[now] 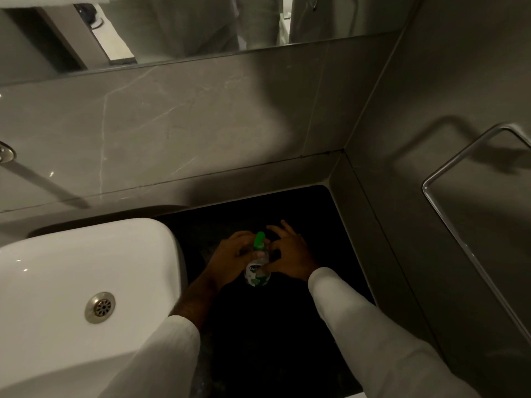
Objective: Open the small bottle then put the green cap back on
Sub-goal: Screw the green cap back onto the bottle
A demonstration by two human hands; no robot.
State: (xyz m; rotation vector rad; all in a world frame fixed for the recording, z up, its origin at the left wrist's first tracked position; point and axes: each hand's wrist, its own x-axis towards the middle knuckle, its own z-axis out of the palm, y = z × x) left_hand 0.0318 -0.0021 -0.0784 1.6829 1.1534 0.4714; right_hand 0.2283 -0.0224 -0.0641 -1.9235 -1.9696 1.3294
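Two hands at work over a dark surface (287,326), wedged between a white basin (71,268) on the left and a grey tiled wall (431,196) on the right. Left hand (230,261) wrapped around the small bottle (256,272), clamping its body just above the surface. Right hand (290,254) spread loosely beside it, thumb against the label, other fingers fanned apart and gripping nothing. Green cap (260,239) standing tall at the neck, seemingly on, so probably the opening step, or else the cap just returned; impossible to settle from this alone. Next, most likely: pinch the cap with the right fingertips, steady the body, then twist or flip. Hard to read: cap hinge or thread, the seal, liquid level, label print, and whether the base touches the surface, all lost in shadow.
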